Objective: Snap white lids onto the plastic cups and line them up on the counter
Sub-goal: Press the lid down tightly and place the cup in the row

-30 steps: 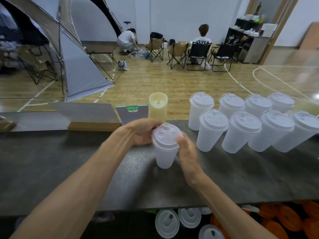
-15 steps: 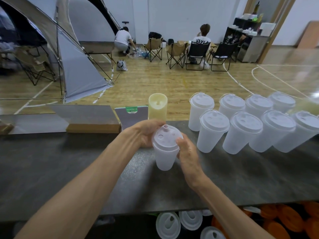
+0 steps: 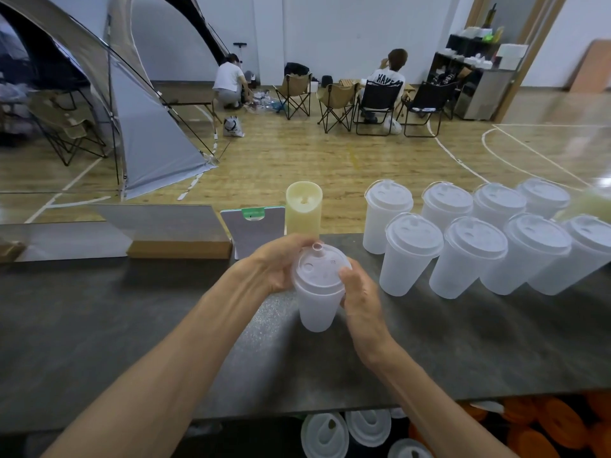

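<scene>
A: Step now? Lid-snapping on frosted translucent plastic cup point(image 3: 318, 309), held just above dark grey stone-look counter point(image 3: 99, 325), centre, near edge side.

B: Yep. White round plastic lid point(image 3: 320, 266) w/ small raised spout at far rim, sitting on cup mouth. Looks seated, tho can't tell if clicked all round.

A: Fingers?

B: Left hand point(image 3: 279, 262) curled round lid rim from left, thumb side at far edge. Right hand point(image 3: 358, 292) w/ thumb pressing lid's right rim, other fingers wrapped behind cup wall, mostly hidden.

A: Next?

B: Prob. firm squeeze round rim to finish the snap, then set down at left end of lidded white cups in two rows point(image 3: 469, 239) on the right.

A: Room?

B: Open counter between held cup and nearest lidded cup, so a slot there. Pale yellow cylinder candle point(image 3: 303, 208) just beyond hands at far edge, near enough to knock. Small grey card w/ green tab point(image 3: 253, 231) left of it. Spare white lids point(image 3: 347, 431) below near edge, under counter.
</scene>
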`<act>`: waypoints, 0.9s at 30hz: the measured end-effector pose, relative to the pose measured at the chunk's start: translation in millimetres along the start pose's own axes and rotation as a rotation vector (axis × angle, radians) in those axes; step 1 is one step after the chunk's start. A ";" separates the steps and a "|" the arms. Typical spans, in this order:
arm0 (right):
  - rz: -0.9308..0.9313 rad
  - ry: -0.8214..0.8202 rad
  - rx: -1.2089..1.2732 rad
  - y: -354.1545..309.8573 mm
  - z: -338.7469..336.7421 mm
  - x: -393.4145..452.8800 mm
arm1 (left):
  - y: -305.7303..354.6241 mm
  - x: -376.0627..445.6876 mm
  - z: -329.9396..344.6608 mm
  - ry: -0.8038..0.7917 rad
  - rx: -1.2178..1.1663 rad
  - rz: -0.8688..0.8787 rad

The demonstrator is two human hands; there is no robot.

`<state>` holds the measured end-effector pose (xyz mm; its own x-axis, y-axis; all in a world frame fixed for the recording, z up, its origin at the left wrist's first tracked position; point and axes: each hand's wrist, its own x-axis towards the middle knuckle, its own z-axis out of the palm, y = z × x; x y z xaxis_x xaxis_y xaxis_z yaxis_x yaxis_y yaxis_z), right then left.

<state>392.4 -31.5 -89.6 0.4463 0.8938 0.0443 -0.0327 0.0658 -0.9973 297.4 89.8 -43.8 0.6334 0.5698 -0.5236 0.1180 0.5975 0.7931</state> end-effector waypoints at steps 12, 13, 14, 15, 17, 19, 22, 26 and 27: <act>0.007 0.029 -0.050 0.3 3.2 0.6 | -13.7 0.0 -5.2 0.083 -0.319 0.354; 0.005 0.038 -0.049 0.3 3.4 0.6 | -15.1 -1.9 -5.2 0.084 -0.295 0.396; 0.003 0.046 -0.047 0.2 3.8 0.2 | -16.4 -3.9 -4.6 0.083 -0.253 0.420; 0.000 0.053 -0.046 0.1 4.4 -0.2 | -17.2 -5.8 -3.1 0.084 -0.197 0.434; -0.003 0.060 -0.038 -0.3 5.7 -1.2 | -18.6 -9.1 0.1 0.103 -0.101 0.452; -0.001 0.064 -0.031 -0.9 6.0 -1.4 | -18.9 -10.6 1.7 0.122 -0.085 0.455; -0.003 0.062 -0.045 -2.4 5.9 -1.3 | -19.7 -11.0 2.5 0.124 -0.109 0.455; -0.002 0.061 -0.049 -1.8 5.5 -1.8 | -20.0 -10.4 3.5 0.181 -0.087 0.449; -0.001 0.060 -0.051 -1.6 5.6 -1.7 | -20.0 -10.2 3.6 0.194 -0.074 0.438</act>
<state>386.7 -30.6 -87.7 0.4993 0.8653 0.0437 0.0129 0.0430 -0.9990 291.4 70.0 -53.2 0.4558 0.8676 -0.1991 -0.1876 0.3123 0.9313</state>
